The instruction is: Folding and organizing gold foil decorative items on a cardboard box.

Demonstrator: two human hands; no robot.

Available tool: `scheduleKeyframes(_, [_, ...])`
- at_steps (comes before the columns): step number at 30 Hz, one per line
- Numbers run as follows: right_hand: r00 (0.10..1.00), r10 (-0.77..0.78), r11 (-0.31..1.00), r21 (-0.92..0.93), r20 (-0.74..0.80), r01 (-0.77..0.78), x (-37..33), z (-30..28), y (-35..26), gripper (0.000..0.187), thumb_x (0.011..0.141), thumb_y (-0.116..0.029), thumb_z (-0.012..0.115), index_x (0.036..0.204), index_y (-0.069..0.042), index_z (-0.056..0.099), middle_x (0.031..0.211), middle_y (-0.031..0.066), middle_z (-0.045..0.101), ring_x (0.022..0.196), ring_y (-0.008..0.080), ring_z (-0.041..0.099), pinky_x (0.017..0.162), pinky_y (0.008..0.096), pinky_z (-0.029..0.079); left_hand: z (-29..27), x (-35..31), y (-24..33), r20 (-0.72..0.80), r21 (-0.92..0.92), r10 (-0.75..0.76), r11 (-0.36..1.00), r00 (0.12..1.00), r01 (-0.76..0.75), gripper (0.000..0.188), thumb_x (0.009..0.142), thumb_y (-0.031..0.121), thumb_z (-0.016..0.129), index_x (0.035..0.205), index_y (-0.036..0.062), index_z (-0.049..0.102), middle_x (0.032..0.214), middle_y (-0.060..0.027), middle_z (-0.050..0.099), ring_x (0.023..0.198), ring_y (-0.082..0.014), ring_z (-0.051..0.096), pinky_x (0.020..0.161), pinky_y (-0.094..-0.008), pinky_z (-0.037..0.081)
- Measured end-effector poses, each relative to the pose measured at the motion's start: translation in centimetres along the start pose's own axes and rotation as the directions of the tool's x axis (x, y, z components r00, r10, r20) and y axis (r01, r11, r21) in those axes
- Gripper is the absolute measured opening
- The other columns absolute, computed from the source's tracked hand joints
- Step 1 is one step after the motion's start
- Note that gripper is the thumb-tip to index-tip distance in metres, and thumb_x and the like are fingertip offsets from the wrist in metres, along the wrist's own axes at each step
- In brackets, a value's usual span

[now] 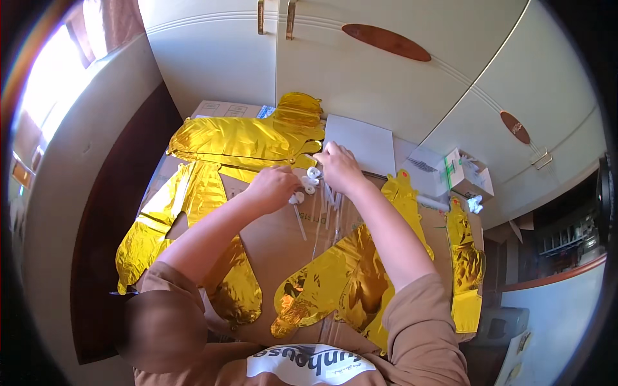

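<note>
Over the middle of the cardboard (pixel 270 225), my left hand (pixel 275 188) is closed, its fingertips beside several small round white plastic pieces (pixel 310 181). What its fingers hold, if anything, is hidden. My right hand (pixel 338 166) is also closed, its fingers bent in a pinch at the edge of a large gold foil balloon (pixel 225 138); I cannot make out what is between them. Below the right wrist lie several thin white sticks (pixel 331 204). One white stick (pixel 300 222) lies apart, below the left hand, with a white piece at its upper end.
More flat gold foil balloons lie around: left (pixel 148 228), front middle (pixel 322 276) and far right (pixel 465 264). A white flat box (pixel 360 141) is behind my right hand. An open small carton (pixel 467 175) stands at right. Cream cabinets (pixel 399 90) close off the back.
</note>
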State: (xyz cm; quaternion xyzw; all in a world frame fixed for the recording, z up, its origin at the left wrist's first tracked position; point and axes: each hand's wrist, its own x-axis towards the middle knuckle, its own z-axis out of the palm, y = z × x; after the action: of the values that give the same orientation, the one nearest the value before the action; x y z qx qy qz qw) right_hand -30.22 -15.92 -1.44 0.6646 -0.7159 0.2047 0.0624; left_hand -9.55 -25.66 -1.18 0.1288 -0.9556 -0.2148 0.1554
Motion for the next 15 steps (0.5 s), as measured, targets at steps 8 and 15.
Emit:
scheduleKeyframes(8, [0.996,-0.024,0.994,-0.106,0.092,0.033,-2.8,-1.5,0.4,0.019,0.083,-0.011,0.058,0.092,-0.009,0.074,0.102,0.0126,0.061,0.102,0.0316,0.060,0.091,0.0449,0.047,-1.6,3.5,-1.4,0.014,-0.084,-0.081,0.993,0.997,0.082,0.020,0.088,0.017,0.064,0.101,0.0045,0.073,0.097,-0.0169,0.068,0.098,-0.0381,0.065,0.087,-0.0458,0.053])
scheduleKeyframes(15, [0.984,0.175,0.980,0.094,-0.020,-0.172,0.4,-1.9,1.2,0.020,0.087,-0.012,0.057,0.093,-0.007,0.075,0.093,0.0162,0.068,0.088,0.0360,0.067,0.082,0.0457,0.054,0.7,12.7,-5.6,-0.096,0.157,0.037,0.987,0.995,-0.022,0.022,0.088,0.022,0.064,0.101,0.0038,0.070,0.108,-0.0176,0.065,0.108,-0.0346,0.064,0.091,-0.0454,0.053])
